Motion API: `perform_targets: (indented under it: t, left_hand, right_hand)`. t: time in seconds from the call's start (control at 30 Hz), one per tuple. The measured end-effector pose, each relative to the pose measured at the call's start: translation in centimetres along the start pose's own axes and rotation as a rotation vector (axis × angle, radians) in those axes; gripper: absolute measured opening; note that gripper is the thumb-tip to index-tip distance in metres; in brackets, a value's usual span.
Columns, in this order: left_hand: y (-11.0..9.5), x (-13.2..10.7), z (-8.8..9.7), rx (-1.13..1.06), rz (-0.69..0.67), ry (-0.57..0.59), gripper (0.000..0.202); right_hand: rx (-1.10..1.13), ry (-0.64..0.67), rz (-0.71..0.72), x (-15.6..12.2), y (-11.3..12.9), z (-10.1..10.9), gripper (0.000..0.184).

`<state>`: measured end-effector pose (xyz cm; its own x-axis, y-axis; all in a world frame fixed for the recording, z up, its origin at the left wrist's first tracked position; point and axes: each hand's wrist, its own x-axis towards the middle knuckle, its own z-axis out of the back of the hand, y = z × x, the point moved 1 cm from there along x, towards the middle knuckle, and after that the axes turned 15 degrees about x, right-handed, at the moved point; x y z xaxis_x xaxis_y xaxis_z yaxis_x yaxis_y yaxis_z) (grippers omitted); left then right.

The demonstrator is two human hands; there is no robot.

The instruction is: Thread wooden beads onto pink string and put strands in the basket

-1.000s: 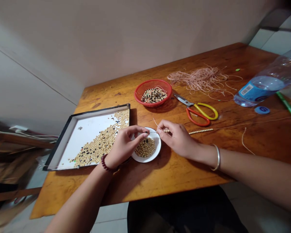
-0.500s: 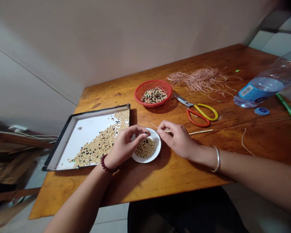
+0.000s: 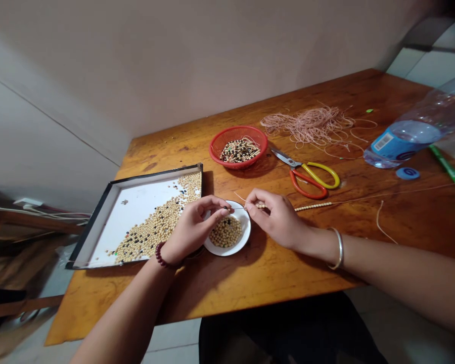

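Note:
Above a small white dish (image 3: 246, 230) of beads (image 3: 226, 232), my left hand (image 3: 197, 222) pinches a dark bead (image 3: 226, 208) between thumb and fingertips. My right hand (image 3: 275, 217) is closed around a thin needle (image 3: 238, 208) and its beaded string (image 3: 313, 206). The needle reaches across the dish to the bead at my left fingertips; whether it is through the hole I cannot tell. Pale beads show under my right fingers and again beyond the hand, where the thread runs off to the right.
A black-edged tray (image 3: 136, 192) of loose beads stands left. Behind the dish are a red basket (image 3: 238, 164) of mixed beads, scissors (image 3: 307, 177) and tangled pink cord (image 3: 311, 124). A plastic bottle (image 3: 405, 136), blue cap (image 3: 407, 173) and green stick (image 3: 449, 169) lie right.
Both hands hold almost the same pose, with the needle still between them. The whole view has shifted very slightly.

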<state>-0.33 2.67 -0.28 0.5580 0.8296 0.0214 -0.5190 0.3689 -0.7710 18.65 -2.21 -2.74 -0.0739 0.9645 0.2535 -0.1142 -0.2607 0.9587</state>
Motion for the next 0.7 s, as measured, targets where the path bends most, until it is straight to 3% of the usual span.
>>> perform_targets:
  t: [0.7]
  left_hand:
    - [-0.56, -0.11, 0.14, 0.222, -0.061, 0.012, 0.02]
  right_hand:
    - [-0.016, 0.022, -0.002, -0.01, -0.23, -0.08, 0.016]
